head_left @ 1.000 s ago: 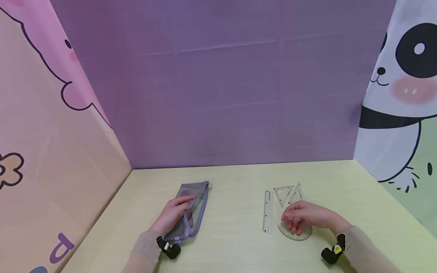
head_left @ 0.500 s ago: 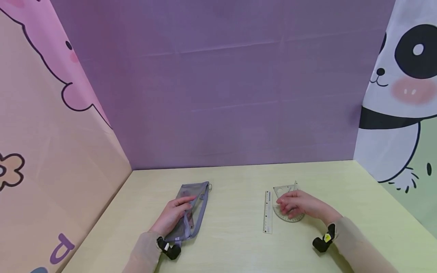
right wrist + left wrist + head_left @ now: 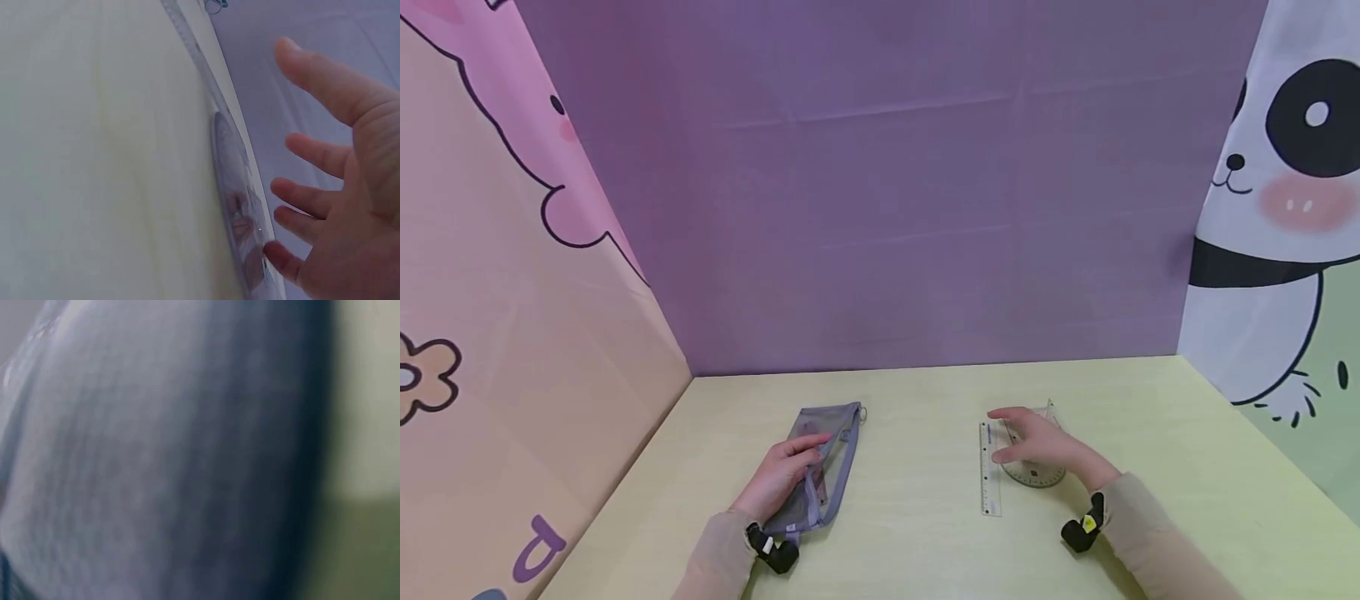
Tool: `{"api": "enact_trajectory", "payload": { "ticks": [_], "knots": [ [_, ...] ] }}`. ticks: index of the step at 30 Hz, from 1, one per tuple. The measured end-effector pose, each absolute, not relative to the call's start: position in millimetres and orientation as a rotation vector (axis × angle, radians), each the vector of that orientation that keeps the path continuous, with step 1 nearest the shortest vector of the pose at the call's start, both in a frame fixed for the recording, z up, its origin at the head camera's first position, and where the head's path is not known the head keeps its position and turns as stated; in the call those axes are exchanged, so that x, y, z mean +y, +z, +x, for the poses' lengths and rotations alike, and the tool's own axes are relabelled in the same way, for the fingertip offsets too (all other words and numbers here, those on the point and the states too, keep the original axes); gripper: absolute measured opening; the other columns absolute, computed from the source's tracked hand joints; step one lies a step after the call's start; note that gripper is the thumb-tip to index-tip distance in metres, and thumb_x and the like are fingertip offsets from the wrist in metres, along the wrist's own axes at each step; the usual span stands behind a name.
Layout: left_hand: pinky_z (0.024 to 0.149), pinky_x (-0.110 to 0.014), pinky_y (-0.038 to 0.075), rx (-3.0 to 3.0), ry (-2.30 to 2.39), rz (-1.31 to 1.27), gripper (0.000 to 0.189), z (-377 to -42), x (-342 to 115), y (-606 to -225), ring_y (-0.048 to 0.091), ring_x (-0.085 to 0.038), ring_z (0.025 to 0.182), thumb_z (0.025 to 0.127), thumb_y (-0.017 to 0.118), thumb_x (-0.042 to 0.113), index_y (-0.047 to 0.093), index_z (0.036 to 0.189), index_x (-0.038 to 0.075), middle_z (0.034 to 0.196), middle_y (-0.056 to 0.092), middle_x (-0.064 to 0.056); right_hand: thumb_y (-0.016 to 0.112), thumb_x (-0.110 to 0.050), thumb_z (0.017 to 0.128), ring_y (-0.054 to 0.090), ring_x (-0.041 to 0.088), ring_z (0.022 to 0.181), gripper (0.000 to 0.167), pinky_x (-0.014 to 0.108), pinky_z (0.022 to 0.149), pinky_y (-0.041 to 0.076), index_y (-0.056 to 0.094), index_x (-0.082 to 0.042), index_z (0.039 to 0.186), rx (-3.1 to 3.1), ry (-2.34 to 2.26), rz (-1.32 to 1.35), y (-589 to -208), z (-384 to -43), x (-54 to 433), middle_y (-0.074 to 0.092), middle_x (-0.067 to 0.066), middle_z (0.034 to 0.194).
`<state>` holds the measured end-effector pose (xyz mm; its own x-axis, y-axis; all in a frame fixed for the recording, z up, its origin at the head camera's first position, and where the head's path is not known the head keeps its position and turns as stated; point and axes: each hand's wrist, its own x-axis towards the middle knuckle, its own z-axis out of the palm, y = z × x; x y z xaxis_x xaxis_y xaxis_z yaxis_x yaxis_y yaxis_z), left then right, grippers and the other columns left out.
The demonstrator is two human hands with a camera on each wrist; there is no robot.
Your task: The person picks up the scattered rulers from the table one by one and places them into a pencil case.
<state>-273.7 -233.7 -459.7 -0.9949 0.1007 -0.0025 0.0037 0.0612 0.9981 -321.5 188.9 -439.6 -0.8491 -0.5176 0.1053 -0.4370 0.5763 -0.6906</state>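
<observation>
My left hand [image 3: 781,473] grips a grey-purple mesh pouch [image 3: 847,467] at its opening, fingertips over the flap. Its thumb is hidden. The pouch's mesh [image 3: 137,450] fills most of the left wrist view, blurred. Over a clear protractor [image 3: 1037,477] my right hand [image 3: 1047,443] is spread, thumb and forefinger reaching toward a clear straight ruler [image 3: 990,492] on its left. In the right wrist view, the right hand [image 3: 340,187] has loosely extended fingers with nothing between them; the protractor [image 3: 234,181] lies flat beside the fingertips, with the ruler [image 3: 187,37] beyond.
Behind the right hand the tip of a clear set square [image 3: 1051,408] shows; the hand covers most of what lies there. A metal ring [image 3: 862,413] hangs at the pouch's far corner. A purple backdrop [image 3: 880,208] closes off the back of the pale table [image 3: 917,483].
My right hand has carried the protractor away from me onto the set squares and let it go. It has then moved left toward the ruler, fingers spreading. The left hand stays put.
</observation>
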Motion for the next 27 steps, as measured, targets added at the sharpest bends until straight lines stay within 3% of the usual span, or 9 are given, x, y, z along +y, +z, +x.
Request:
{"api": "enact_trajectory", "payload": {
  "ticks": [6, 12, 21, 27],
  "knots": [
    [0.078, -0.027, 0.043, 2.265, 2.080, 0.091, 0.039, -275, -233, -461, 0.048, -0.017, 0.101, 0.089, 0.058, 0.002, 0.061, 0.127, -0.003, 0.131, 0.053, -0.015, 0.084, -0.040, 0.070, 0.017, 0.053, 0.137, 0.099, 0.071, 0.102, 0.017, 0.037, 0.002, 0.146, 2.748, -0.866, -0.892, -438, -316, 182, 0.033, 0.027, 0.148],
    [0.078, -0.027, 0.043, 2.264, 2.085, 0.092, 0.039, -274, -233, -460, 0.048, -0.018, 0.101, 0.089, 0.058, 0.002, 0.060, 0.128, -0.004, 0.133, 0.052, -0.017, 0.085, -0.048, 0.066, 0.015, 0.051, 0.138, 0.108, 0.078, 0.095, 0.010, 0.033, -0.003, 0.150, 2.760, -0.729, -0.864, -435, -307, 175, 0.024, 0.031, 0.151],
    [0.085, -0.028, 0.042, 2.252, 2.075, 0.116, 0.040, -274, -235, -463, 0.044, -0.022, 0.114, 0.090, 0.057, 0.004, 0.060, 0.129, -0.004, 0.139, 0.049, -0.018, 0.086, -0.049, 0.063, 0.017, 0.049, 0.138, 0.112, 0.078, 0.094, 0.012, 0.032, -0.003, 0.150, 2.760, -0.699, -0.873, -434, -307, 173, 0.025, 0.029, 0.150],
    [0.082, -0.028, 0.043, 2.236, 2.079, 0.132, 0.040, -276, -236, -465, 0.047, -0.021, 0.108, 0.089, 0.057, 0.003, 0.059, 0.129, -0.004, 0.137, 0.050, -0.018, 0.088, -0.046, 0.062, 0.021, 0.048, 0.136, 0.112, 0.077, 0.093, 0.014, 0.032, -0.004, 0.150, 2.767, -0.705, -0.873, -433, -307, 171, 0.027, 0.029, 0.148]
  ]
}}
